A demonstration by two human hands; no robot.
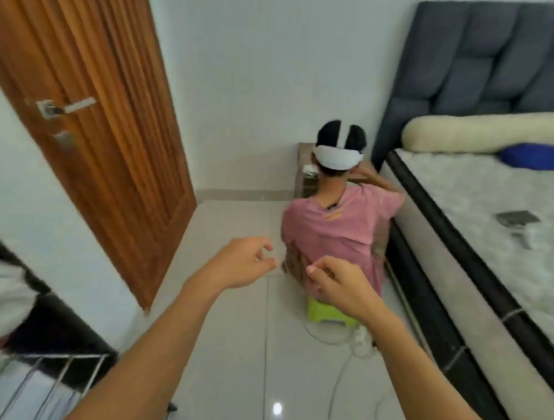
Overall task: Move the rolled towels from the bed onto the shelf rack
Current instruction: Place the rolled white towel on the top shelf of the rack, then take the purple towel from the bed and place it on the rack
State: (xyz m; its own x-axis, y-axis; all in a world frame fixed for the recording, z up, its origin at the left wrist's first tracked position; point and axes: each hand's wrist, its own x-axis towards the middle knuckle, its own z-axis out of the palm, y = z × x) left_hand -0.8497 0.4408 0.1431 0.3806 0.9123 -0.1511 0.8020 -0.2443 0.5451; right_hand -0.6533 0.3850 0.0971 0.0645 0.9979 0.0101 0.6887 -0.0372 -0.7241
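No rolled towel can be made out for certain: to the right of your hands the bed (477,198) carries one long cream bolster (479,132), one blue bundle (532,156) that may be cloth, and one small dark flat thing (517,217). The wire rack (53,371) sits low to the left of your left forearm, with something pale on it.

Your two hands reach forward side by side, close together but apart. Your left hand (239,262) is half open, fingers curled, thumb and forefinger nearly meeting, holding nothing. Your right hand (339,284) is loosely curled the same way and also empty.

Just beyond both hands one person in a pink shirt (334,230) sits with their back to you on one green stool (328,312), wearing a white headband.

Below your right wrist a white cable (339,378) trails over the glossy pale tiled floor (233,334). Far to the left of your left hand stands one wooden door (93,115) against white walls. A dark padded headboard (482,60) rises behind the bed.
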